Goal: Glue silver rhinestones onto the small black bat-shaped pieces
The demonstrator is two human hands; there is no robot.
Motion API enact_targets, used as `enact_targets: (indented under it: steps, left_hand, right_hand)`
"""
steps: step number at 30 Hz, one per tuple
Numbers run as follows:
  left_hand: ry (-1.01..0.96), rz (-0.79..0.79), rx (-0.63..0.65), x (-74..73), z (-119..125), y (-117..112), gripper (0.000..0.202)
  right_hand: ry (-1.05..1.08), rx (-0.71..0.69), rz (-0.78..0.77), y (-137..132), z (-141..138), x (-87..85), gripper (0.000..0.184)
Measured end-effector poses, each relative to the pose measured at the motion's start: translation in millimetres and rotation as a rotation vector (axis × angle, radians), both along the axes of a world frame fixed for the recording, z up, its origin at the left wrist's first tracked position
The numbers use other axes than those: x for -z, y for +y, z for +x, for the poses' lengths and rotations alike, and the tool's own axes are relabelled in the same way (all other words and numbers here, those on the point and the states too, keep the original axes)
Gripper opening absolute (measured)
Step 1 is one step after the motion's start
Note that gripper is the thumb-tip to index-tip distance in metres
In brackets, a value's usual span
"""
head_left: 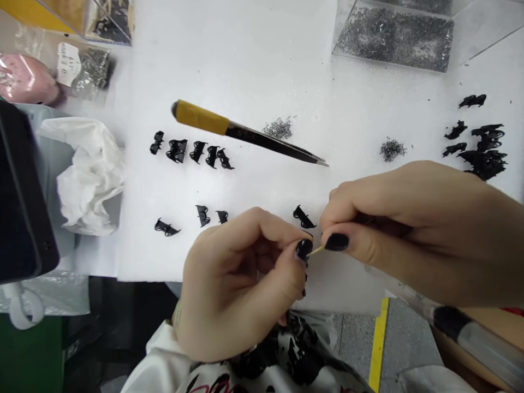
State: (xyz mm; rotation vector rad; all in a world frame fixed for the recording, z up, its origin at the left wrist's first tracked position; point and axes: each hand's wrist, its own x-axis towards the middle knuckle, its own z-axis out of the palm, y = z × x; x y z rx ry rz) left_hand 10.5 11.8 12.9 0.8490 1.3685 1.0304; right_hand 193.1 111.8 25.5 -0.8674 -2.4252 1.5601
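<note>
Over the white bench, I have the right hand and left hand near each other, with yellow-handled tweezers lying beyond them and a small black piece near the fingertips. The right grip is clamped on a thin yellow stick, which bridges the gap between the hands; the left thumb and forefinger are together at its other end, though I cannot tell what they pinch.
</note>
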Motion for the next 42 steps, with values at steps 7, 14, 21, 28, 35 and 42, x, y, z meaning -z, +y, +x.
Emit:
enact_targets:
  steps: [7,14,21,28,35,42]
  left_hand:
    - [-0.053,0.07,0.127,6.0,-7,0,0.012]
    - [-0.116,0.071,0.125,9.1,-9,-2,0.009]
    - [-0.065,0.072,0.141,9.2,-8,0,0.012]
    - [0.064,0.186,0.148,14.1,-7,-5,0.009]
    - [0.145,0.247,0.133,17.2,-6,-6,0.008]
    - [0.201,0.267,0.146,16.1,-5,-4,0.007]
  right_hand:
    - [0.062,0.056,-0.102,-2,2,2.8,0.01]
    - [0.117,0.071,-0.078,-2,1,2.9,0.014]
    - [0.067,-0.013,-0.031,2,4,1.1,0.014]
    - [0.084,-0.028,-0.116,-1,6,3.6,0.017]
    - [0.074,-0.009,-0.097,-2,5,2.6,0.019]
    - [-0.016,0.012,-0.122,-3,2,-11.3,0.025]
